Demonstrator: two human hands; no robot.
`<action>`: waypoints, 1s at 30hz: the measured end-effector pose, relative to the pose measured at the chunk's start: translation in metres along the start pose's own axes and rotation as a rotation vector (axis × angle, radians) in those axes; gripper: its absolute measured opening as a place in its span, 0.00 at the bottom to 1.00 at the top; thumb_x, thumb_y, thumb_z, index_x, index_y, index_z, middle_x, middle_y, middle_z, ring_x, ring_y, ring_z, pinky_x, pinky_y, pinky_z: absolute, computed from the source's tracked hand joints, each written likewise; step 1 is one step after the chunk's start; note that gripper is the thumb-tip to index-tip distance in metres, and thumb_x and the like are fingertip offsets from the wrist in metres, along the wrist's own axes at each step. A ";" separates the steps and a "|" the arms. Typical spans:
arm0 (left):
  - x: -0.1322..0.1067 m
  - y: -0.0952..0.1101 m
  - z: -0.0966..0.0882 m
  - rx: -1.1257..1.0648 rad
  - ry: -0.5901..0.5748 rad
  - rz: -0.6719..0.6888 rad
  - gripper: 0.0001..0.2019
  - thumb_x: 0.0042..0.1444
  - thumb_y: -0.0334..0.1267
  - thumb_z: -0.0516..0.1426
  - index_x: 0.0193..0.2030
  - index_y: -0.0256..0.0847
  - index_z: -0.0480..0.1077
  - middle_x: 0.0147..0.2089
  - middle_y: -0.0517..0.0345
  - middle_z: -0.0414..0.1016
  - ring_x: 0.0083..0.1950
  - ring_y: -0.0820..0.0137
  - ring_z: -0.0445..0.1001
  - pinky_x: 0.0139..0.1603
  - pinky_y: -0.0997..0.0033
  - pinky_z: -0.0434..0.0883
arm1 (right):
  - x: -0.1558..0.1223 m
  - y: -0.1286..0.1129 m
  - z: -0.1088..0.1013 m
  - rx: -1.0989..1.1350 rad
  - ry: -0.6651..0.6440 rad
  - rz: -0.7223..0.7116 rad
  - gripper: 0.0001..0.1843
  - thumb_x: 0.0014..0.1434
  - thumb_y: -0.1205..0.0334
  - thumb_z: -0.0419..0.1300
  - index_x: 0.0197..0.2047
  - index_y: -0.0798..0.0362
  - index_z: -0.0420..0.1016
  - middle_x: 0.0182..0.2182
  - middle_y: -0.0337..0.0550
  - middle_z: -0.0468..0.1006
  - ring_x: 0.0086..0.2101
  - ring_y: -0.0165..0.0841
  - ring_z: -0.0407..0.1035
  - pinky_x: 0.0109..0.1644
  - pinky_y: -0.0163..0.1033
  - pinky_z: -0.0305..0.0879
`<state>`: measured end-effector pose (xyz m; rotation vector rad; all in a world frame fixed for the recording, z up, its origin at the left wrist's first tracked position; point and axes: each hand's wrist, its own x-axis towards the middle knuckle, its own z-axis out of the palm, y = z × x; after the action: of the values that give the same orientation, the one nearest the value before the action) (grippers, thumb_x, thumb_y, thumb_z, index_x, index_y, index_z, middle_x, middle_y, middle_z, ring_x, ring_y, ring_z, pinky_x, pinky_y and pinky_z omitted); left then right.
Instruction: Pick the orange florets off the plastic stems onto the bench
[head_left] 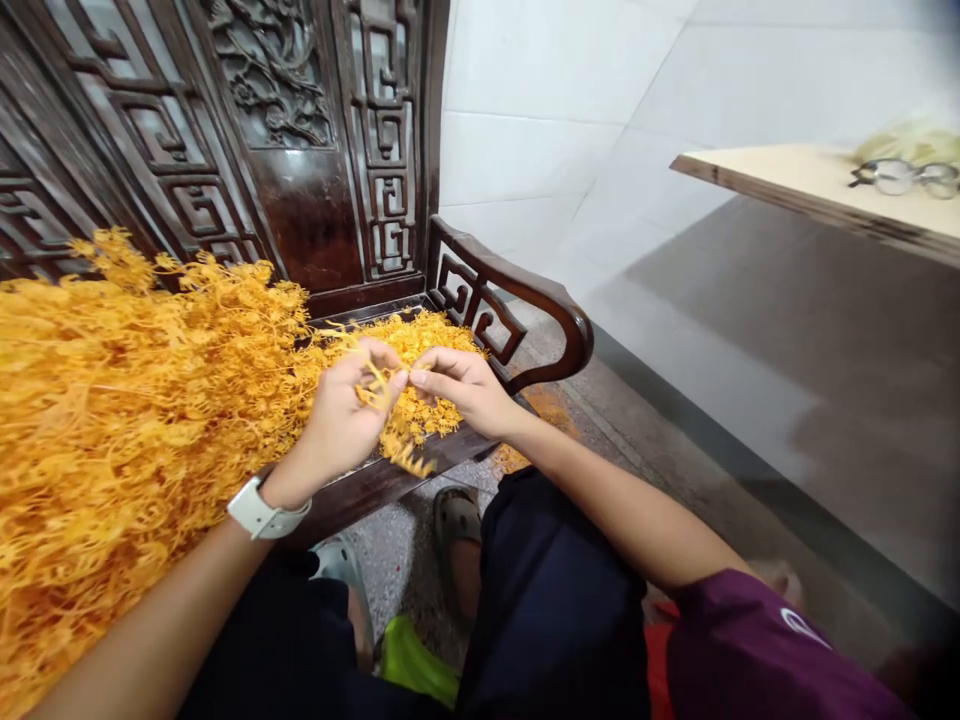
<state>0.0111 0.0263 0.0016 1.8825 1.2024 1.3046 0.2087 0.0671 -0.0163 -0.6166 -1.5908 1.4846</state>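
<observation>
My left hand (349,405) and my right hand (463,388) meet in front of me, fingertips almost touching. Between the left thumb and fingers is a yellow-orange plastic strand (409,452), with a curly end dangling below the hand. The right thumb and forefinger pinch close to the left thumb, on the same strand as far as I can see; the exact grip is small and blurred. A big heap of similar orange strands (150,420) lies left of my left hand. Behind and below my hands, a smaller pile of short orange pieces (442,345) covers the seat's end.
The dark carved wooden bench (311,225) has a curved armrest (551,300) to the right. A wooden board (795,170) juts out at upper right, with eyeglasses (896,177) on it. Orange bits (551,405) litter the floor. Something bright green (416,660) is by my feet.
</observation>
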 end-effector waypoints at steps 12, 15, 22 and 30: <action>-0.002 0.002 -0.012 0.409 -0.278 0.122 0.10 0.68 0.36 0.56 0.34 0.42 0.72 0.28 0.59 0.71 0.28 0.69 0.66 0.34 0.64 0.59 | 0.004 0.000 -0.006 -0.243 -0.073 -0.107 0.24 0.71 0.41 0.66 0.34 0.53 0.75 0.27 0.36 0.69 0.29 0.29 0.60 0.34 0.38 0.56; 0.002 0.005 -0.013 0.215 -0.327 0.058 0.16 0.69 0.39 0.58 0.28 0.42 0.68 0.24 0.61 0.64 0.26 0.70 0.61 0.32 0.65 0.58 | 0.007 0.004 -0.006 -0.151 -0.146 -0.110 0.26 0.70 0.40 0.67 0.32 0.53 0.75 0.27 0.36 0.69 0.29 0.28 0.61 0.34 0.38 0.55; 0.003 0.001 -0.016 -0.521 -0.363 -0.323 0.23 0.62 0.59 0.69 0.30 0.42 0.73 0.25 0.61 0.66 0.22 0.76 0.57 0.27 0.66 0.57 | 0.013 0.009 -0.006 0.352 -0.106 0.031 0.24 0.63 0.41 0.75 0.37 0.50 0.70 0.28 0.34 0.70 0.29 0.28 0.65 0.36 0.37 0.65; 0.017 -0.013 -0.011 -0.652 0.012 -0.544 0.18 0.59 0.50 0.73 0.36 0.42 0.74 0.26 0.66 0.61 0.22 0.80 0.55 0.21 0.75 0.54 | 0.025 0.033 -0.069 -0.309 0.081 0.123 0.24 0.59 0.44 0.78 0.40 0.56 0.78 0.26 0.39 0.74 0.27 0.28 0.65 0.30 0.37 0.60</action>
<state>-0.0013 0.0472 0.0021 0.9987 1.0220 1.1963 0.2469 0.1310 -0.0465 -0.9517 -1.7597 1.2914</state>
